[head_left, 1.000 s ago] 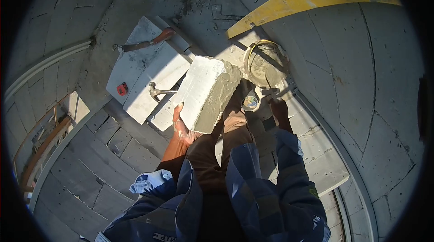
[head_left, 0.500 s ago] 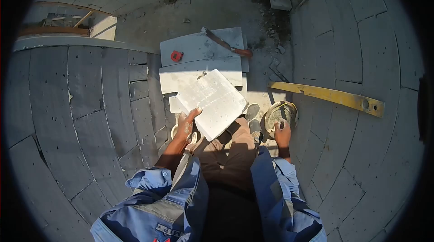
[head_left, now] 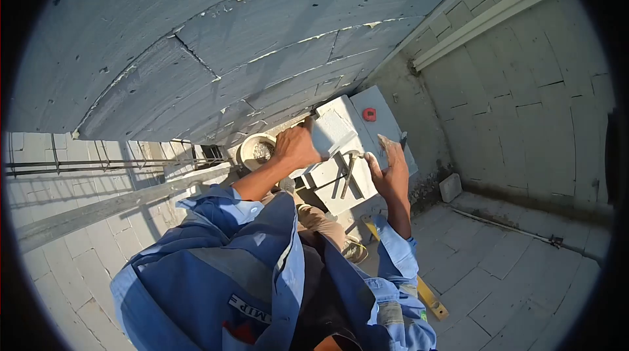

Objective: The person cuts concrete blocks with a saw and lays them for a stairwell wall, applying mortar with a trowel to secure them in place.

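Aerated concrete block (head_left: 329, 133): it sits just left of the middle of the view, tilted, with its pale face in the sun, raised above a stack of block slabs (head_left: 337, 195).

At the far left a pale rail (head_left: 111, 207) slants across a stretch of blockwork. Above it a block wall (head_left: 196, 43) with rough mortar joints fills the upper left. At the wall's foot stands a round mortar bucket (head_left: 257, 151) with grey mortar inside, just beside the left hand (head_left: 295, 148). That hand's fingers are curled tight around the block's near edge, and it bears the block alone.

Right of the block a claw hammer (head_left: 347, 174) lies on the stack, handle toward the person. A red tape measure (head_left: 369, 114) rests on the stack's far slab.

The right hand (head_left: 390, 171) is spread flat, fingers (head_left: 383, 146) stretched and greyed with mortar, gripping nothing. It hovers by the stack's right side; whether it touches cannot be told.

Further right a small block offcut (head_left: 450, 187) lies on the floor by the side wall. Low down, a yellow spirit level (head_left: 427, 296) lies on the floor beside the blue sleeve.
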The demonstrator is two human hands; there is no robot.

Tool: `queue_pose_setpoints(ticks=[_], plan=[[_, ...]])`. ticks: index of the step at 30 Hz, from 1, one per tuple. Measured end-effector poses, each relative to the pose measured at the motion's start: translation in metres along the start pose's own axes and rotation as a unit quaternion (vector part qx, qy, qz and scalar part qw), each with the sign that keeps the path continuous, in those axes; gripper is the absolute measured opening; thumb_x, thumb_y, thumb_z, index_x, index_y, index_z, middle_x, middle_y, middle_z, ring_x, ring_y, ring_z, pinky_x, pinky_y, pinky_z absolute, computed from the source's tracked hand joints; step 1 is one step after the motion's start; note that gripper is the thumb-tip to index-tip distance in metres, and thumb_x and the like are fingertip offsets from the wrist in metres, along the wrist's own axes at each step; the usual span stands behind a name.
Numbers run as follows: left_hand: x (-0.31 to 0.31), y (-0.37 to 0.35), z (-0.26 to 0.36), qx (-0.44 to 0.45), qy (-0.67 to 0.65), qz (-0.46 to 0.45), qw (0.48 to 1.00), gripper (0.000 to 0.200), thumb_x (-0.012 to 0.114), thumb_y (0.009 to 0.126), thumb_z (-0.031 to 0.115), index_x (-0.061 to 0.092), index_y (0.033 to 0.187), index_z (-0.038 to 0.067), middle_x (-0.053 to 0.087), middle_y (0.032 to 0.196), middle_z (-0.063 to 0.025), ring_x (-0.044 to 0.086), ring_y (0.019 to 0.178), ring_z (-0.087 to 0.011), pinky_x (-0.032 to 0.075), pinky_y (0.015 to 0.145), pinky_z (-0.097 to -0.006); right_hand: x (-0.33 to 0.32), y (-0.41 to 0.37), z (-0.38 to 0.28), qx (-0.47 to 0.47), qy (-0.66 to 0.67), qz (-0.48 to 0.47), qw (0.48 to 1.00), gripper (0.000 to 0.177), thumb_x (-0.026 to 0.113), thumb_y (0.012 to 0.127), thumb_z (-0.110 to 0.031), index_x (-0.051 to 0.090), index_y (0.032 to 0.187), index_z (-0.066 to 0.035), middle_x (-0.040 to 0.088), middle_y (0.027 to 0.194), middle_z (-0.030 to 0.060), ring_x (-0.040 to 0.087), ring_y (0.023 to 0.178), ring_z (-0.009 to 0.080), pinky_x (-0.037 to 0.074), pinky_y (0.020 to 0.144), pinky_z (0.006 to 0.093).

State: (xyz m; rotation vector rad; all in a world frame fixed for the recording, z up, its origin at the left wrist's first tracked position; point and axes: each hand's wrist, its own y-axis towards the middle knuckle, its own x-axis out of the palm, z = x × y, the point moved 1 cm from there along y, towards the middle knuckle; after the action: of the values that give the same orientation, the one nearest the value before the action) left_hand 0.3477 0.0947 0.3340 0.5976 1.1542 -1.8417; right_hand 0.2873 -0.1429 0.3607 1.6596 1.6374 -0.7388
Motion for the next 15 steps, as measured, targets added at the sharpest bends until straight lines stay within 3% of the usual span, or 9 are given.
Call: queue_pose_setpoints(ticks=[1, 3, 4, 5, 9, 12, 15], plan=[[0.000, -0.006, -0.015, 0.027, -0.015, 0.065, 0.997, 0.096, 0.077, 0.058, 0.045, 0.044, 0.130, -0.010, 0.067, 0.094, -0.0276, 0.068, 0.084, -0.0405, 0.054, 0.079, -0.0459, 0.005, 0.014, -0.013, -0.022, -0.011, -0.021, 0.999, 0.047, 0.070, 0.083, -0.019, 0.056, 0.125, -0.003, 0.058, 0.114, 0.0182, 0.056, 0.108, 0.0374, 0.047, 0.090, 0.0419], [-0.020, -0.027, -0.031, -0.003, -0.050, 0.056, 0.997, 0.091, 0.078, 0.057, 0.041, 0.045, 0.128, -0.006, 0.066, 0.092, -0.0265, 0.067, 0.085, -0.0410, 0.053, 0.077, -0.0476, 0.020, 0.035, -0.038, -0.060, -0.026, -0.077, 0.995, 0.047, 0.069, 0.085, -0.024, 0.055, 0.126, -0.004, 0.058, 0.116, 0.0185, 0.056, 0.111, 0.0367, 0.046, 0.091, 0.0412], [-0.025, -0.039, -0.041, -0.023, -0.071, 0.056, 0.996, 0.089, 0.078, 0.057, 0.040, 0.046, 0.127, -0.004, 0.066, 0.091, -0.0260, 0.067, 0.085, -0.0410, 0.052, 0.077, -0.0481, 0.027, 0.040, -0.052, -0.081, 0.042, -0.086, 0.992, 0.048, 0.068, 0.087, -0.027, 0.055, 0.126, -0.002, 0.059, 0.116, 0.0198, 0.058, 0.111, 0.0359, 0.046, 0.091, 0.0409], [-0.013, -0.046, -0.058, -0.013, -0.061, 0.140, 0.988, 0.083, 0.078, 0.058, 0.040, 0.047, 0.123, -0.001, 0.065, 0.091, -0.0250, 0.066, 0.086, -0.0403, 0.051, 0.077, -0.0486, 0.037, 0.045, -0.060, -0.067, 0.043, -0.111, 0.991, 0.049, 0.068, 0.088, -0.029, 0.055, 0.125, 0.000, 0.059, 0.115, 0.0205, 0.059, 0.109, 0.0356, 0.047, 0.090, 0.0415], [-0.036, -0.093, -0.101, -0.079, -0.116, 0.143, 0.980, 0.080, 0.079, 0.058, 0.037, 0.047, 0.121, -0.001, 0.064, 0.093, -0.0250, 0.066, 0.087, -0.0396, 0.050, 0.078, -0.0499, 0.076, 0.053, -0.068, -0.113, 0.022, -0.185, 0.976, 0.053, 0.068, 0.088, -0.035, 0.056, 0.123, 0.004, 0.061, 0.112, 0.0229, 0.062, 0.105, 0.0363, 0.049, 0.088, 0.0439], [-0.033, -0.127, -0.135, -0.102, -0.141, 0.195, 0.965, 0.079, 0.080, 0.057, 0.034, 0.049, 0.120, -0.002, 0.064, 0.091, -0.0241, 0.066, 0.081, -0.0390, 0.052, 0.072, -0.0491, 0.100, 0.057, -0.070, -0.118, 0.001, -0.227, 0.967, 0.056, 0.067, 0.090, -0.039, 0.057, 0.124, 0.004, 0.062, 0.113, 0.0245, 0.064, 0.104, 0.0342, 0.050, 0.086, 0.0427], [-0.021, -0.162, -0.161, -0.128, -0.118, 0.280, 0.944, 0.074, 0.077, 0.056, 0.031, 0.051, 0.117, -0.003, 0.064, 0.088, -0.0225, 0.067, 0.075, -0.0362, 0.052, 0.062, -0.0456, 0.115, 0.059, -0.074, -0.087, 0.010, -0.277, 0.957, 0.064, 0.065, 0.090, -0.046, 0.056, 0.124, 0.007, 0.066, 0.104, 0.0213, 0.065, 0.097, 0.0265, 0.050, 0.084, 0.0358]])
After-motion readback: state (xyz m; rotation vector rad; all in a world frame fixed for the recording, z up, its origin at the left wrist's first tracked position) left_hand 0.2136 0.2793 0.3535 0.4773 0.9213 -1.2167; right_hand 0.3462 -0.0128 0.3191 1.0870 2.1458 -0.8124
